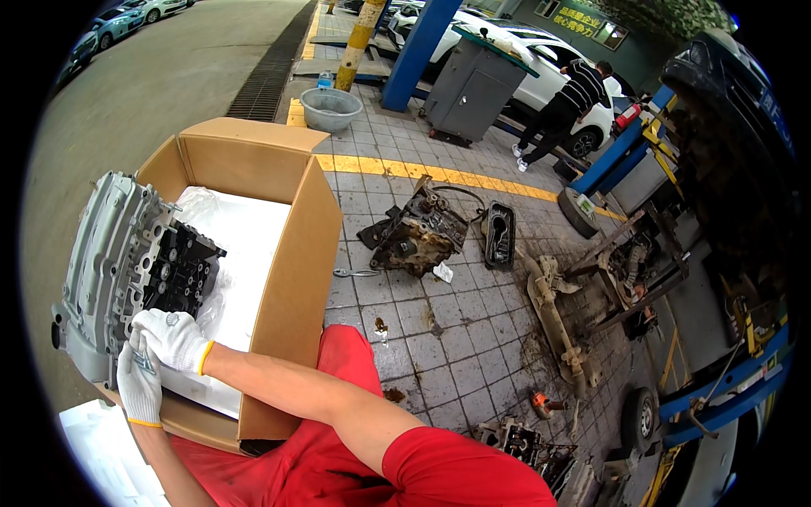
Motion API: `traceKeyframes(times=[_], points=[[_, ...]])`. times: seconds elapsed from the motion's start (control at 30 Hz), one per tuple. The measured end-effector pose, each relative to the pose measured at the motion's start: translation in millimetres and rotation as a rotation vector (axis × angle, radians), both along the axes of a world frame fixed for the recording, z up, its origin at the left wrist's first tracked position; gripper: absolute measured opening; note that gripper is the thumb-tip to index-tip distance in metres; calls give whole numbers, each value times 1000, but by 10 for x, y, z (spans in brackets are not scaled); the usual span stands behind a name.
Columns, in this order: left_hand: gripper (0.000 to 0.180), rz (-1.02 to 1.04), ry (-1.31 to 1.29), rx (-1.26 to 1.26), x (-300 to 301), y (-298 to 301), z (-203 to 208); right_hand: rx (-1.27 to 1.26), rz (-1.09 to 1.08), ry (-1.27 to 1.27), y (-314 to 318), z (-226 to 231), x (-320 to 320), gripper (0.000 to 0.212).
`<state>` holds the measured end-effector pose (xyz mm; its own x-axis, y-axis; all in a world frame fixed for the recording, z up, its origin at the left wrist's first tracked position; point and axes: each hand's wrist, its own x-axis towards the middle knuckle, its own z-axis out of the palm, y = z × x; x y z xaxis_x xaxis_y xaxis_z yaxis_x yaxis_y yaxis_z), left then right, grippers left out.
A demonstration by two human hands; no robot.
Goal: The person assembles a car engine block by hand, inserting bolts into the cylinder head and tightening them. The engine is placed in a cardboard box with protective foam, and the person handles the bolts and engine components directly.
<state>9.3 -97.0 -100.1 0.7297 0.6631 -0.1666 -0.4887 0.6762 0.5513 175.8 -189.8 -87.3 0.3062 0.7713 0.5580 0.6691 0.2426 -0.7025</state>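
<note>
A grey and black car engine (118,262) rests in the left part of an open cardboard box (291,279), beside white foam (245,253) and clear plastic film (198,203). Both my hands wear white knit gloves and meet at the engine's near end. My right hand (175,340) is closed, its fingertips pinched together against the left hand's fingers. Just below it, my left hand (139,384) is curled, with a small greyish patch at its fingers that I cannot identify. Whatever lies between the fingertips is hidden.
Papers (106,452) lie at lower left. On the tiled floor are a dirty engine block (422,232), an oil pan (499,237), a ratchet wrench (356,273) and an axle beam (557,317). Beyond stand a grey basin (331,110), a tool cabinet (475,89) and a person (562,110) by a white car.
</note>
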Motion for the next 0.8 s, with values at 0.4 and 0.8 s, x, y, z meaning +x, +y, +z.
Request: traceKeyframes(times=[0.4,0.8], points=[[26,-28,-165,-191,176,-177,512,18,105,179,28,69,211,21],[30,40,-141,-141,143,-47,95,14,312,-220,56,446,7,58]])
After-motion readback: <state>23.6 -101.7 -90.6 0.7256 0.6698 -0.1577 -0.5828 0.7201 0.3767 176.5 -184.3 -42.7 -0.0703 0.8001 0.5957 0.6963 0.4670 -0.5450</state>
